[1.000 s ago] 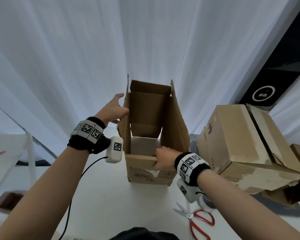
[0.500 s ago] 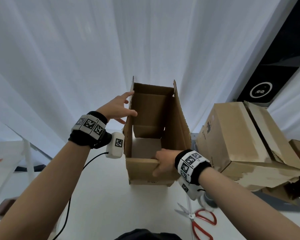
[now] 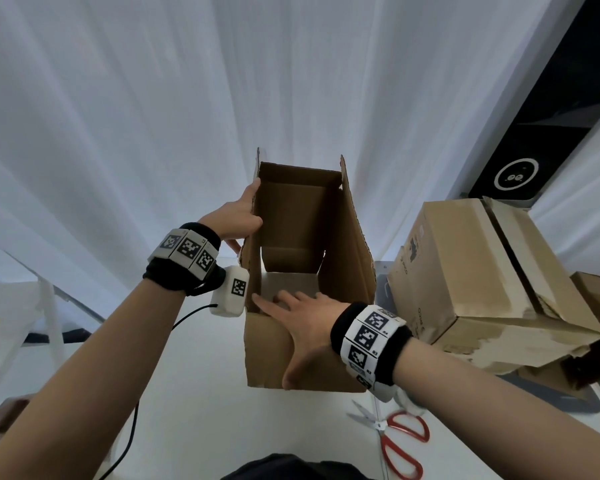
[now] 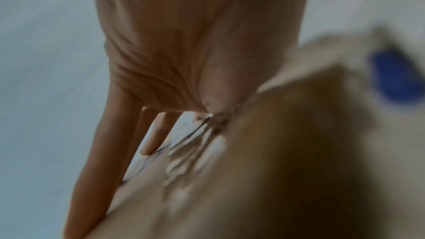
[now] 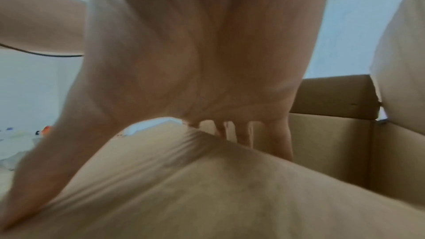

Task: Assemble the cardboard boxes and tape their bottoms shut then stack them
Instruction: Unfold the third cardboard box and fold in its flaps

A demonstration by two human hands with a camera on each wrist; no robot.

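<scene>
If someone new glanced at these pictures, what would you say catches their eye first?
The open box standing mid-table, flaps up, draws the eye: the left hand is on its left flap and the right hand presses flat on the near flap. To its right sits a closed box, tilted, and red scissors lie on the table near the right wrist.

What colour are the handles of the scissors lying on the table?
Red, on the metal-bladed scissors near the right forearm; the head view shows them best.
</scene>
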